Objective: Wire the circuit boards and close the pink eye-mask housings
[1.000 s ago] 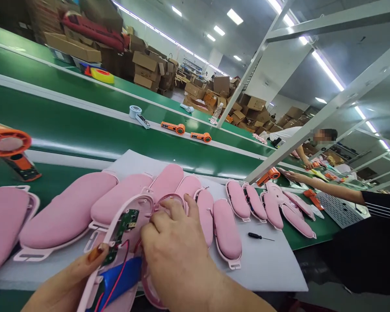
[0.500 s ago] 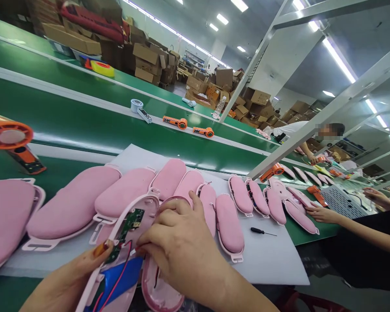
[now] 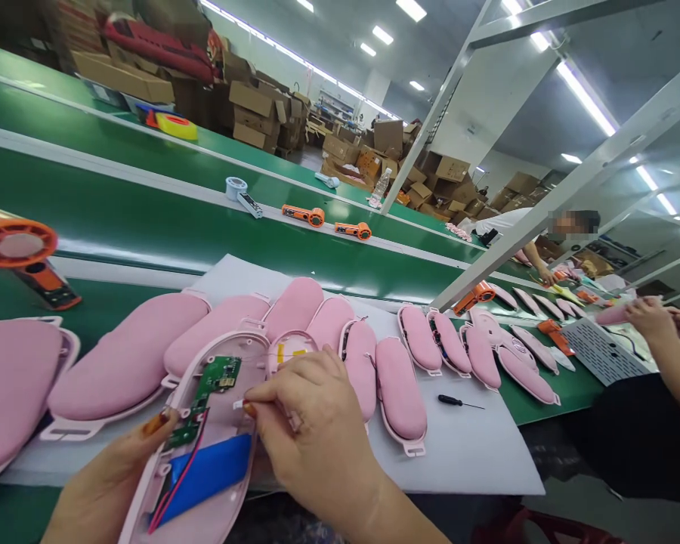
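My left hand grips the edge of an open pink plastic shell, which is tilted towards me. Inside it lie a green circuit board, a blue battery pack and red and black wires. Thumb and forefinger of my right hand pinch a small white connector above the shell's interior. Behind those fingers, a second pink shell part with yellow tape shows in part; my right hand hides the rest.
Padded pink shells lie in a row on a white foam sheet, beside a black screwdriver. Orange handheld fans rest on the ledge. A metal post rises at right. A co-worker's hands are at far right.
The second shell part has turned and moved up behind my right hand, uncovering its yellow tape and more of the battery. The co-worker's hand has left the shells at right.
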Available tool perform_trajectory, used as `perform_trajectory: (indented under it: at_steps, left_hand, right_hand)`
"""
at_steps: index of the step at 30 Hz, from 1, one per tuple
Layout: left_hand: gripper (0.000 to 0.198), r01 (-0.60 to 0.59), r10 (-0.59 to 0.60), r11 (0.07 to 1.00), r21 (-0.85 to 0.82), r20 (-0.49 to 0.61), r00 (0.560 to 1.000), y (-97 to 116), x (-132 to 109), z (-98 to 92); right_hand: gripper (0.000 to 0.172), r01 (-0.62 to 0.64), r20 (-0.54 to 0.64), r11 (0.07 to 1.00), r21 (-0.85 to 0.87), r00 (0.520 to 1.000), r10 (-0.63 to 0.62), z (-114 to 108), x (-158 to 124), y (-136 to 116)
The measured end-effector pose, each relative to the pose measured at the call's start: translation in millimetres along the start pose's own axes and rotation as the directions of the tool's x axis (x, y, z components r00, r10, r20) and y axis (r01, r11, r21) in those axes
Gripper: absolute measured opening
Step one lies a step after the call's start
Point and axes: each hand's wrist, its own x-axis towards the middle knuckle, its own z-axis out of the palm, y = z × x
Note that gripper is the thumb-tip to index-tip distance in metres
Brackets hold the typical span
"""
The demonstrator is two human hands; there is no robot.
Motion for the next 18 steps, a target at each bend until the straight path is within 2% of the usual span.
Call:
perform_trajectory:
  at_steps: [4, 8, 13, 15, 18]
  left_hand:
    - [0.047, -0.023, 0.023, 0.999, 0.032, 0.001, 1.0, 11.7, -2.3, 5.4]
    - [0.057, -0.019, 0.02, 0.999, 0.035, -0.022, 1.0, 16.5, -3.0, 6.4]
    - [0.045, -0.03, 0.032, 0.999, 0.025, -0.106, 0.994, 15.3, -4.9, -11.0]
    - [0.043, 0.012, -0.01, 1.0, 0.022, -0.097, 0.995, 13.0, -8.1, -19.4]
    - [0.034, 0.009, -0.005, 0.997, 0.08, -0.047, 0.999, 10.4, -15.1, -22.8]
  right_hand:
    - [0.011, -0.029, -0.024, 0.999, 0.019, 0.999, 0.029, 4.9, 1.9, 4.1]
    - [0.011, -0.084, -0.008, 0.995, 0.06, 0.996, 0.085, 19.4, 6.4, 11.1]
    - [0.006, -0.105, -0.1, 0.984, 0.144, 0.988, 0.12, 40.3, 12.2, 9.5]
    - [0.006, -0.13, -0.105, 0.974, 0.185, 0.983, 0.151, 43.9, 14.2, 6.1]
    - [0.007, -0.176, -0.052, 0.959, 0.223, 0.98, 0.192, 44.8, 17.1, 3.7]
